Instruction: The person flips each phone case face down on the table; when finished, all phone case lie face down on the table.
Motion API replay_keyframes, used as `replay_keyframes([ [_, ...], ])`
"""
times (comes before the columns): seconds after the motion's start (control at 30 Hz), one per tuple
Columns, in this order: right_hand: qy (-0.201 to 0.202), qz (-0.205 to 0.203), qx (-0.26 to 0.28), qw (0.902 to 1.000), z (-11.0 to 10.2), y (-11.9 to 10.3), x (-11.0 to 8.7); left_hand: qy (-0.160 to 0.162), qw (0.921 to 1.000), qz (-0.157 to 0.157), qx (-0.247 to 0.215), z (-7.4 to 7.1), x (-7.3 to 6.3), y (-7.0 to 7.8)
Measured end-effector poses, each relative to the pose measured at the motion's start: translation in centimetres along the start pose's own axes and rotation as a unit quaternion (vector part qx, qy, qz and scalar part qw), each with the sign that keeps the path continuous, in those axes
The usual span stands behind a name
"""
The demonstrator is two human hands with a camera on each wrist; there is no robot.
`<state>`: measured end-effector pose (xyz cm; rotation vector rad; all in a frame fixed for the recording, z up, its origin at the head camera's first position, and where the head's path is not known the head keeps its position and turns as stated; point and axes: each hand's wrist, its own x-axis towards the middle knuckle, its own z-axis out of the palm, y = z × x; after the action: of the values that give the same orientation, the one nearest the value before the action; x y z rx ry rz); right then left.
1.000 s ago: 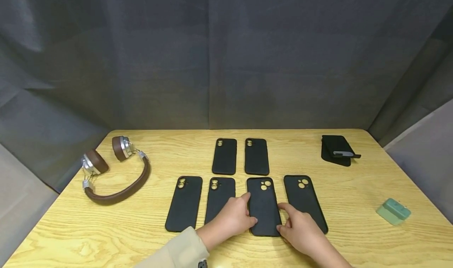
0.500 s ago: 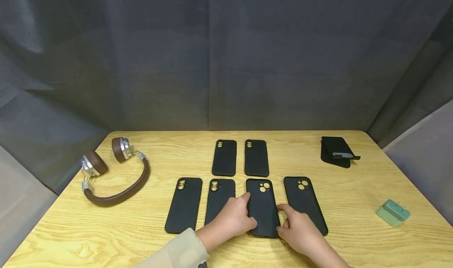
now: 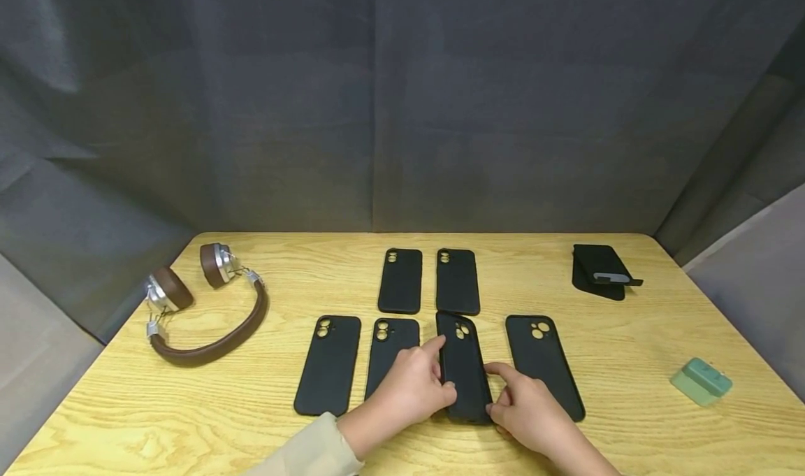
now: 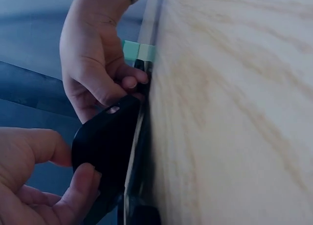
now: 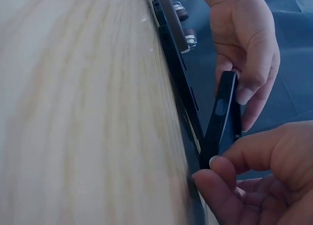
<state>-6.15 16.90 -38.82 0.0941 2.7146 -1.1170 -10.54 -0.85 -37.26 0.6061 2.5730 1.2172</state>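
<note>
A black phone case (image 3: 462,374), inner side up, stands tilted at the front of the table with its left long edge raised. My left hand (image 3: 411,385) grips that raised edge between thumb and fingers. At the lower right edge, which stays down by the tabletop, my right hand (image 3: 528,409) holds the case with thumb and forefinger. The right wrist view shows the side of the phone case (image 5: 220,112) leaning up between both hands. Beside it on the right lies another case (image 3: 546,368), inner side up; on the left is a case (image 3: 393,354) partly covered by my left hand.
Farther left lies another phone case (image 3: 328,364). Two more, a left one (image 3: 400,280) and a right one (image 3: 458,280), form a back row. Brown headphones (image 3: 214,343) rest at left. A black folded holder (image 3: 600,266) and a green block (image 3: 701,380) sit at right.
The phone case between my hands lay flat; now its left edge is lifted and it tilts to the right. My left hand has risen slightly with it, and my right hand has shifted a little left.
</note>
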Motion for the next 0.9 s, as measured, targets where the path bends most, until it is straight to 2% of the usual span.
replay_keyframes([
  [0.2, -0.029, -0.016, 0.038, 0.9987, 0.2, 0.0, 0.2, 0.010, 0.9996, 0.010, -0.023, -0.4, -0.3, 0.4],
  [0.57, -0.073, -0.019, 0.122, 0.9897, 0.6, 0.0, 0.8, 0.024, 0.9989, 0.032, -0.023, -0.9, -0.5, 0.9],
  [0.9, -0.086, -0.012, 0.150, 0.9849, 1.1, -0.1, 1.0, 0.022, 0.9988, 0.036, -0.024, -0.8, -0.4, 0.8],
])
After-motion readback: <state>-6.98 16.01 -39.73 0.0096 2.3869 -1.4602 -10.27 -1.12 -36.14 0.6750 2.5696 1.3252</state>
